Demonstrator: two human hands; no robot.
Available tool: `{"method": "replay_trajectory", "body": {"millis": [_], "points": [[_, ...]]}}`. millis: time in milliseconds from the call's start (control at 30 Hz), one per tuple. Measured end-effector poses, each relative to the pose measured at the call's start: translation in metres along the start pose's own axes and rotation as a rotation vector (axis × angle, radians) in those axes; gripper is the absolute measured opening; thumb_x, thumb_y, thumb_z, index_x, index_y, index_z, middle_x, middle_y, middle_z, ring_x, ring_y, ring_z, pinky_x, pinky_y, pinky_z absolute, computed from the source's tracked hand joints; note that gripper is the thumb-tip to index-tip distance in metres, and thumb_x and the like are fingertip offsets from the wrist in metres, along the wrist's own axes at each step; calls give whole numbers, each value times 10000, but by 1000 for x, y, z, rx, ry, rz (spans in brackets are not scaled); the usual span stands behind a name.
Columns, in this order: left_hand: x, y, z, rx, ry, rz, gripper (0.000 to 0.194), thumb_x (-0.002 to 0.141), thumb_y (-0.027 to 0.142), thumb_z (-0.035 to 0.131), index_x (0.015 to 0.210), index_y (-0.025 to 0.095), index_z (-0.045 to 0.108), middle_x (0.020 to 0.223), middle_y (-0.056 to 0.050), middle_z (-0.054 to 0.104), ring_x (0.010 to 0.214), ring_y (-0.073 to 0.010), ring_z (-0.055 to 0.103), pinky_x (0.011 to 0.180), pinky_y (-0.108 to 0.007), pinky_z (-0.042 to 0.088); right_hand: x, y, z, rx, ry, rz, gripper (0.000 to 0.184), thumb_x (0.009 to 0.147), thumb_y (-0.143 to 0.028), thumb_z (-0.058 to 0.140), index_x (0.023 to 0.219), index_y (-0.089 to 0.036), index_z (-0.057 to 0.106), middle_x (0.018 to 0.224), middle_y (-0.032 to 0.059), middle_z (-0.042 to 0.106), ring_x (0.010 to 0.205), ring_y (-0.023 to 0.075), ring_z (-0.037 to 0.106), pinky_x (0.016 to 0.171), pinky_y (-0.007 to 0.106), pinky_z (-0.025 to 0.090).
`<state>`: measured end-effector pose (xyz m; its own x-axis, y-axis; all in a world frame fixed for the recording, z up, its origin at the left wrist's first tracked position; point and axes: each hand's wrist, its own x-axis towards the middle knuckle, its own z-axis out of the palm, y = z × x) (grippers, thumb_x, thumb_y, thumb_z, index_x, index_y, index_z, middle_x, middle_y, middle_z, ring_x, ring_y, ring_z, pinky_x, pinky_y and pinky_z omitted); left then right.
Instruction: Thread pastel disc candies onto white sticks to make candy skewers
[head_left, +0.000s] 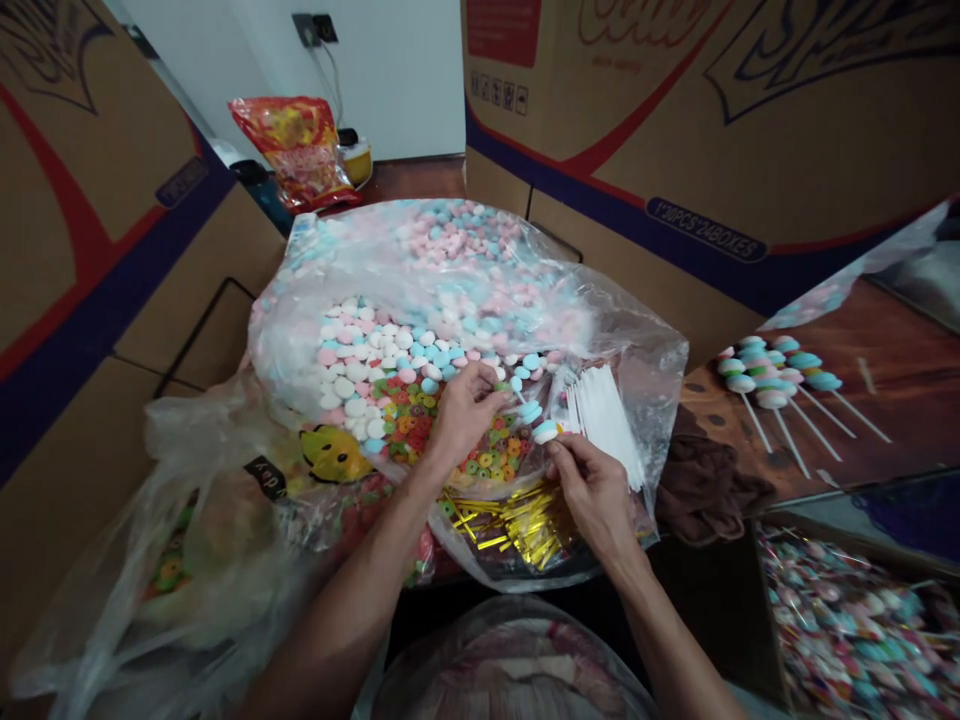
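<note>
My right hand point(592, 485) pinches the lower end of a candy skewer point(529, 411), its blue and white candies threaded along a thin white stick that tilts up to the left. Close to the tip, my left hand point(466, 405) has thumb and finger pressed together, with a small green gummy ring point(501, 386) showing at the fingertips. Under both hands lie loose gummy rings point(411, 425) in red, orange and green. Behind them is a large clear bag point(480, 275) of pink, white and blue candies point(360, 365). White sticks point(604, 415) lie beside my right hand.
Gold twist ties point(536, 525) lie at the front. Finished skewers point(776, 370) rest at right, above a box of wrapped candies point(862, 620). A brown cloth point(705, 485) lies nearby. Big cartons point(675, 130) stand behind; a red packet point(296, 150) sits at the back left.
</note>
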<state>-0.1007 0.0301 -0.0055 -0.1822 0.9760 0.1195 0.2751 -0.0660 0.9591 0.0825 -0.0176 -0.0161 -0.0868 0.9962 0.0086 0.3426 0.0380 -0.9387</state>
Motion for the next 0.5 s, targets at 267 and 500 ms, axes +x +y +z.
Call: {"method": "replay_trajectory", "body": {"millis": [267,500], "points": [[-11,-4,-4,-119,-29,-77,199,731,238,690,913,163,709,867,-32,743,840,-183,699,765,-280,544,0,-5,-4,-80,-50,-47,314,894,-400,535,874,-147,720,628,-8,567,569,128,475,532,218,372],[-14,-6,-3,7,-40,-93,285,774,204,650,1041,164,744,1041,-56,762,921,-209,721,828,-322,573,1,-8,-17,-241,-96,-101,315,907,-379,518,897,-154,739,701,4,654,597,127,524,587,214,400]]}}
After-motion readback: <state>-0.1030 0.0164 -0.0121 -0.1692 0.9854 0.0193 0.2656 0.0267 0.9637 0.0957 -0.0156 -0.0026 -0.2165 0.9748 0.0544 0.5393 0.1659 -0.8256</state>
